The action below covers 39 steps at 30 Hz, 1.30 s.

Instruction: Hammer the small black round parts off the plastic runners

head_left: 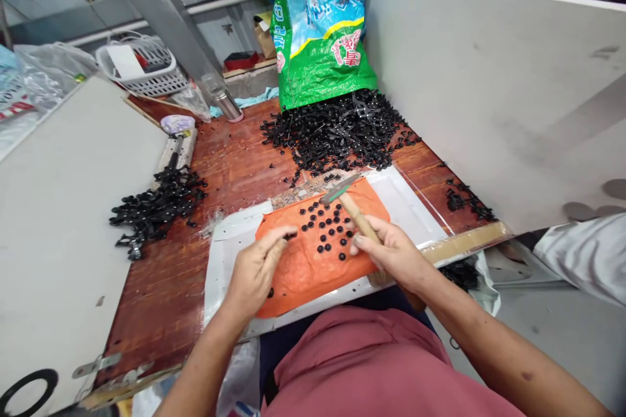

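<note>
My right hand point(386, 244) is closed round the wooden handle of a hammer point(359, 215). Its metal head lies over the far edge of an orange sheet point(303, 273). Several small round black plastic parts point(331, 232) are spread across the sheet, just left of the hammer handle. My left hand point(259, 264) hovers above the sheet's left half, its thumb and forefinger pinching a small black plastic part point(290, 235). Another black part point(270, 292) sits near the sheet's lower left corner. Under the sheet is a white board point(227, 241).
A large heap of black plastic parts point(337, 130) spills from a green and blue woven bag point(327, 65) at the back. A smaller black pile point(156, 205) lies left. Grey panels point(489, 78) flank the red-brown table point(229, 163). A white basket point(151, 81) and steel flask point(227, 104) stand back left.
</note>
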Motion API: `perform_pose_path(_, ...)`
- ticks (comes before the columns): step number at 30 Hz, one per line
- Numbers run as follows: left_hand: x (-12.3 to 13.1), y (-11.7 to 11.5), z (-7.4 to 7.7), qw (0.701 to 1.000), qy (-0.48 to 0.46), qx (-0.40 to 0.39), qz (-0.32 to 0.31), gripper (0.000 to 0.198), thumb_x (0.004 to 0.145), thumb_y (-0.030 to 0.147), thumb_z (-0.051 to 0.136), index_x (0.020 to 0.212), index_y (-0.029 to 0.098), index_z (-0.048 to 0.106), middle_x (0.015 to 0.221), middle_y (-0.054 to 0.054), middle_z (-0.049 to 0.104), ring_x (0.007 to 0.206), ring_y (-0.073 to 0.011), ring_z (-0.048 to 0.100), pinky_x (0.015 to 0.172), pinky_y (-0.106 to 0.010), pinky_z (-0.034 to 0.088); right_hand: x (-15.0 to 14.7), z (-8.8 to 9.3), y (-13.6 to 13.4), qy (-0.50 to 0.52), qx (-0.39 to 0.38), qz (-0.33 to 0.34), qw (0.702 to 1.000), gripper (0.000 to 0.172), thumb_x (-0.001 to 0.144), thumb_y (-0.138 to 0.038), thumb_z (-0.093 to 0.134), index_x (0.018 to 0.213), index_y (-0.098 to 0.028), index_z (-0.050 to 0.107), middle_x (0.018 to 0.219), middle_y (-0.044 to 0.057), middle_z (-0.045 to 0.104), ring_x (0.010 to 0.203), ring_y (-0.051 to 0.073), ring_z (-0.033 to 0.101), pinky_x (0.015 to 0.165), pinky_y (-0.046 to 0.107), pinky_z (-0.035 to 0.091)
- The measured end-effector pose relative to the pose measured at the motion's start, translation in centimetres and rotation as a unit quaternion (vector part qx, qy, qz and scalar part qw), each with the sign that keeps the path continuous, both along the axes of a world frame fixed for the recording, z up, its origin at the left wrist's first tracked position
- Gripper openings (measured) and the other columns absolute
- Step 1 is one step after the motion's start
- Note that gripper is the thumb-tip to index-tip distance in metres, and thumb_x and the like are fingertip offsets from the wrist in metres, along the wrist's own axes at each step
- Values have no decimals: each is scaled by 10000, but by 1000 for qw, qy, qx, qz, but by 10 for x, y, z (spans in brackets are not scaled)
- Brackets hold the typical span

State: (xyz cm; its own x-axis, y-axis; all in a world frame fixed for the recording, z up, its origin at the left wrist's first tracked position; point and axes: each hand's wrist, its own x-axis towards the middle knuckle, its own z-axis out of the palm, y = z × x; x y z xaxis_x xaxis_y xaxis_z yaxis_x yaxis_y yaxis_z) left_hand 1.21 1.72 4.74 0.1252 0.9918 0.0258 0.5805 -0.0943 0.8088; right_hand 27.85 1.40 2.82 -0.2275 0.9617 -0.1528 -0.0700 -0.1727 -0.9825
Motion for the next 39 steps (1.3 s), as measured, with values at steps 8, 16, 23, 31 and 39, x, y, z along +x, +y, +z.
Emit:
perform_pose_path(8,7,38,-22,995,94,-19,31,262,996,404,364,878,231,522,619,51,489,574,-151,486,611,-264,363,55,-42,-14,-99,-4,-80,992,344,875,-413,639,1120,-172,624,736,-8,642,729,180,585,762,313,456)
perform_pose_path(16,19,52,-32,986,164,-25,15,223,995,334,329,830,245,451,674,16,544,625,-186,544,639,-290,354,59,-56,-18,-107,-3,-74,992,337,914,-407,618,1157,-174,623,739,-21,608,741,172,568,760,300,443)
perform_pose_path(23,24,53,-38,974,223,-28,-5,192,1022,309,327,860,255,415,745,-21,606,736,-219,615,676,-299,376,57,-60,-20,-130,8,-54,990,290,938,-389,604,1142,-186,634,752,-18,610,741,174,570,729,290,446)
perform_pose_path(31,27,56,-37,957,288,-44,4,178,1031,288,327,901,251,443,777,-44,667,748,-238,659,653,-306,382,57,-56,-21,-154,9,-49,987,221,947,-387,597,1057,-199,632,748,-27,600,718,161,555,691,270,431)
perform_pose_path(39,22,57,-37,977,209,-38,2,202,1014,322,344,913,242,499,753,-17,638,696,-209,620,663,-296,395,58,-54,-20,-165,13,-42,985,198,950,-393,593,996,-203,624,746,-27,584,711,156,550,683,265,432)
